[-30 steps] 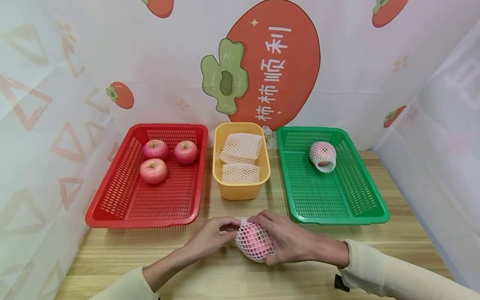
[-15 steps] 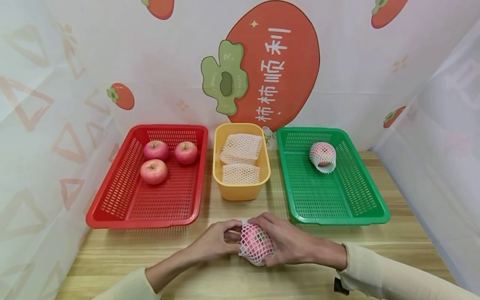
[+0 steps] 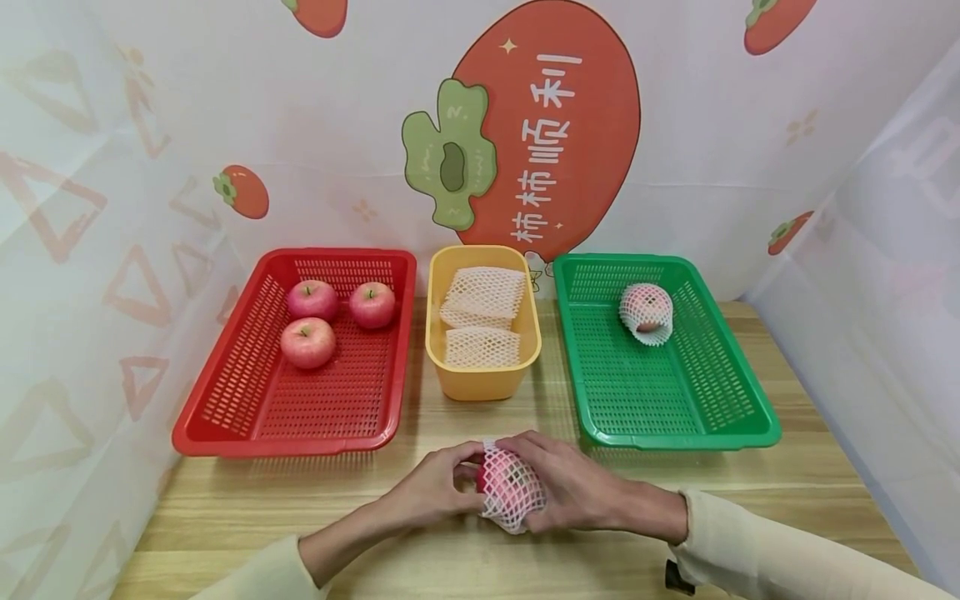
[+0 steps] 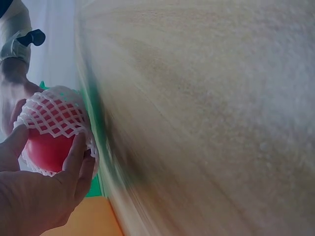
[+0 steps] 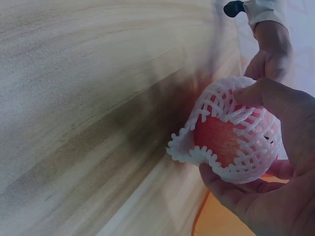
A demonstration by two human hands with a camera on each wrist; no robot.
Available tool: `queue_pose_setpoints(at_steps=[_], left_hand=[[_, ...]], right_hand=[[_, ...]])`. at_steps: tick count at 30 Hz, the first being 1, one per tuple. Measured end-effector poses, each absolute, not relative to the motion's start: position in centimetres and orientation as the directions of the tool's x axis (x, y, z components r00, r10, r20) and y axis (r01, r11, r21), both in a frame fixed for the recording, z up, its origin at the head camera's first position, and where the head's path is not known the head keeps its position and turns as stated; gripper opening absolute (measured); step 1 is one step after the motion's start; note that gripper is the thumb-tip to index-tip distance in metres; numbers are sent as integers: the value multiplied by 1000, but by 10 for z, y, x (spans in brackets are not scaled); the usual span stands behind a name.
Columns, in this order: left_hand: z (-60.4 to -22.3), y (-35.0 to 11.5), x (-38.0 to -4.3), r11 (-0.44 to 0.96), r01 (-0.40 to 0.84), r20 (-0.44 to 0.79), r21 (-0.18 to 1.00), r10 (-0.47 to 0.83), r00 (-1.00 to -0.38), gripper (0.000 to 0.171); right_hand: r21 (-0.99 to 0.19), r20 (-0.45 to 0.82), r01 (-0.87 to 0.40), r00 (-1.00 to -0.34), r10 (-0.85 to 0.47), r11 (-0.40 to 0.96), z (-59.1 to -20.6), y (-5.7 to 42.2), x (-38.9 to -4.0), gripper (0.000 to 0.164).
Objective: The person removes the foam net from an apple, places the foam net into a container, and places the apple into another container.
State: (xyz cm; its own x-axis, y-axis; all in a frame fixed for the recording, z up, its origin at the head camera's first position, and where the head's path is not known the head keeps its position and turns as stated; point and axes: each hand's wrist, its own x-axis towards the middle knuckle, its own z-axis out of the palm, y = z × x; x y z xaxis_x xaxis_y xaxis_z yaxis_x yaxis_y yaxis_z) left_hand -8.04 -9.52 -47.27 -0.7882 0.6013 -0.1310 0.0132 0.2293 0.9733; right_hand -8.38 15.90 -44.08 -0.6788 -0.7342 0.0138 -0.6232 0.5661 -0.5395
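Both hands hold an apple [image 4: 48,151] partly covered by a white foam fruit net [image 3: 514,492], above the near part of the table. My left hand [image 3: 437,485] grips it from the left, thumb and fingers at the net's edge, where bare red skin shows in the left wrist view. My right hand [image 3: 581,487] curls round the right side, its thumb on the net. In the right wrist view another gap in the net [image 5: 253,147] leaves apple skin showing, and one end of the net flares loosely.
A red basket [image 3: 187,437] at the left holds 3 bare apples [image 3: 308,342]. Folded foam nets [image 3: 483,297] lie in a yellow bin [image 3: 483,385] at the middle. One netted apple [image 3: 647,310] sits in the green basket [image 3: 678,440] at the right. A printed cloth stands behind.
My left hand has shifted slightly right and nearer to me, its fingers now further round the apple. Bare red skin now shows beside the net's left edge. Baskets and bin are unchanged.
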Motion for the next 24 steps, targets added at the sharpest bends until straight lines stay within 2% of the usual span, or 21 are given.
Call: queue_pose_setpoints(at_steps=[17, 24], left_hand=[[-475, -92, -79, 362, 136, -117, 922, 595, -795, 75], [-476, -90, -78, 391, 184, -88, 902, 583, -807, 79]], right_hand=[[-542, 68, -646, -671, -738, 538, -442, 159, -84, 88], [-570, 136, -663, -659, -740, 486, -443, 160, -85, 77]])
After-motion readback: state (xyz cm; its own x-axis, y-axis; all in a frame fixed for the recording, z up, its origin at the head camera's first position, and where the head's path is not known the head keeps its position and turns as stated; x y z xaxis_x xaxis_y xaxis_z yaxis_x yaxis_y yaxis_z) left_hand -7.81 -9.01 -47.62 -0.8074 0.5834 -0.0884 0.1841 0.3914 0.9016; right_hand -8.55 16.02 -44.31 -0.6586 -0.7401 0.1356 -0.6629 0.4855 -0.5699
